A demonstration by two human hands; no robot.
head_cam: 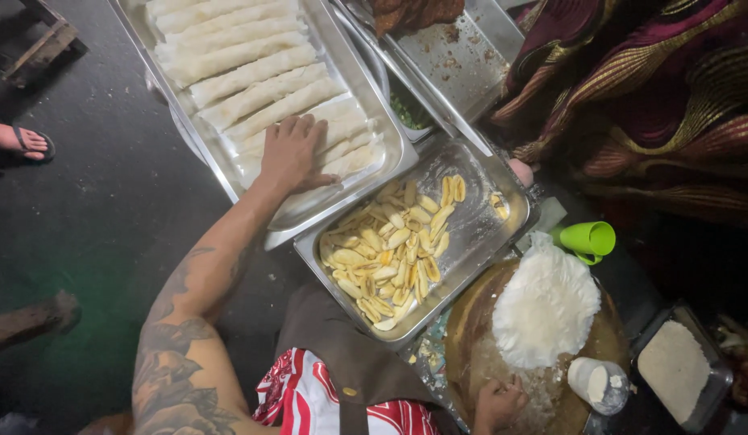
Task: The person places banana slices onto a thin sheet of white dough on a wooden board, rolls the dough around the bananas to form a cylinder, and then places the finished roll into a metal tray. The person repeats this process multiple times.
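Pressing rolled wrappers (261,80) — left hand (292,153); banana tray (479,234) just beside.

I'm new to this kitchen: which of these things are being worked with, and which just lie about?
In use:
left hand on the rolled wrappers
right hand on the round board
wrapper stack
banana slices

Lying about:
green cup
sandal

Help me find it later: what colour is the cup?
Bright green cup, head view.
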